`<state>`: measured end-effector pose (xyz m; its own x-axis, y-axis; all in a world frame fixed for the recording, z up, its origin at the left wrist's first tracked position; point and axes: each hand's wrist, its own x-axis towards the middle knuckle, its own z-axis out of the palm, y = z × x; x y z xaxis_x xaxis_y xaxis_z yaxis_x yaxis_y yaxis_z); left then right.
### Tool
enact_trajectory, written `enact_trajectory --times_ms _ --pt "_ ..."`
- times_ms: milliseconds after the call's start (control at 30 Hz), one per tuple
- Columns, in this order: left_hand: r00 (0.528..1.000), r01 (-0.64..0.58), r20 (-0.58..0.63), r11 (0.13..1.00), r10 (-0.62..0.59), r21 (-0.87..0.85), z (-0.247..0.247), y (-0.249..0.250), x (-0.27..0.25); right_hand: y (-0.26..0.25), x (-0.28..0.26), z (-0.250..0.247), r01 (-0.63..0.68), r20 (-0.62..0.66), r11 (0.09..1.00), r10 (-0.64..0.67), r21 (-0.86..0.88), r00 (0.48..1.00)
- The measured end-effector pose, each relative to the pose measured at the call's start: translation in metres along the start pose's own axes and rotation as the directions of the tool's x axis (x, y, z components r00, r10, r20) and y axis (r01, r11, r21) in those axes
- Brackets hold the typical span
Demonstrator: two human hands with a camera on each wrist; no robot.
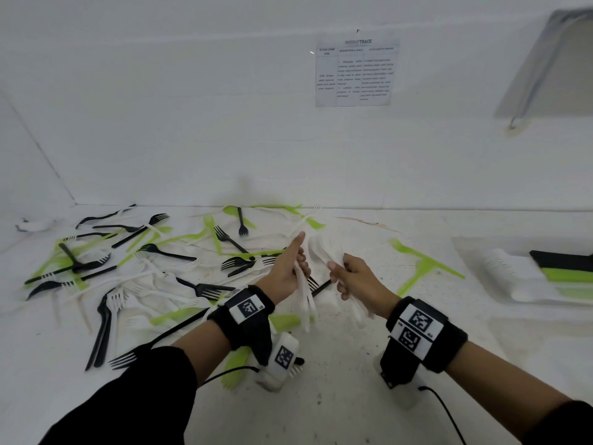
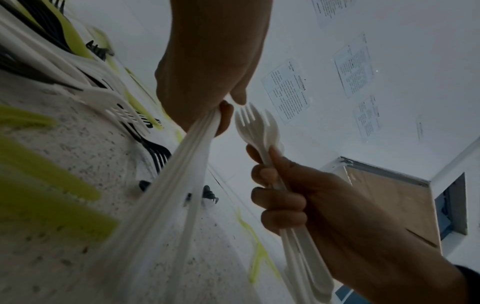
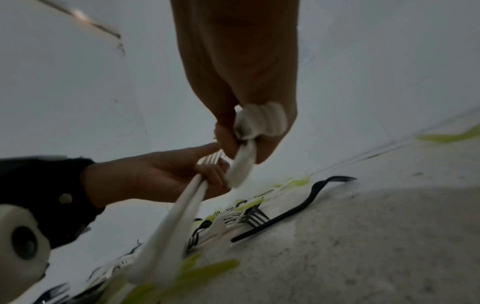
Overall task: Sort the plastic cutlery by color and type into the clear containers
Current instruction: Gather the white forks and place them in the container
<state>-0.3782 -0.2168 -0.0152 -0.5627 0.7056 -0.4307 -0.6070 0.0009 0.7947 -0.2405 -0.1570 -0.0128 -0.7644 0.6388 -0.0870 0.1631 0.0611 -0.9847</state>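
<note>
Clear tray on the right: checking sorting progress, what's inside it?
The tray holds stacked white cutlery, black pieces and green pieces; blur and the frame edge hide types.

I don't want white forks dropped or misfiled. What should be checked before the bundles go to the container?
1. Left hand grips its white forks firmly: ok.
2. Right hand grips its white bundle: ok.
3. Both bundles all forks: cannot tell; right bundle is blurred.
4. No other colour mixed in: ok, only white shows.
5. Clear container at right has white pieces already: ok.
6. Loose pile holds more white forks: ok, still unsorted.
</note>
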Motion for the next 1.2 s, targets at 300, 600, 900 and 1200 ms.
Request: enact_trajectory --times_ms 300,600,900,1200 --pt "0.981 -0.046 0.194 0.994 0.025 0.102 0.012 -0.005 -0.013 0.0 -0.003 0.009 0.021 -0.054 0.997 -0.017 0.074 0.998" --pt "0.997 0.004 0.079 1.0 -0.006 0.024 0.014 -0.003 -0.019 0.006 0.0 -0.011 0.094 -0.183 0.898 -0.189 -0.43 0.965" --pt "0.988 0.006 0.153 0.999 0.002 -0.048 0.017 -0.008 -0.023 0.001 -0.003 -0.001 0.182 -0.047 0.828 -0.243 -0.53 0.969" --pt "0.992 -0.011 0.12 0.991 0.027 -0.131 0.021 -0.003 -0.033 -0.004 -0.009 0.006 0.23 -0.061 0.867 -0.285 -0.442 0.957"
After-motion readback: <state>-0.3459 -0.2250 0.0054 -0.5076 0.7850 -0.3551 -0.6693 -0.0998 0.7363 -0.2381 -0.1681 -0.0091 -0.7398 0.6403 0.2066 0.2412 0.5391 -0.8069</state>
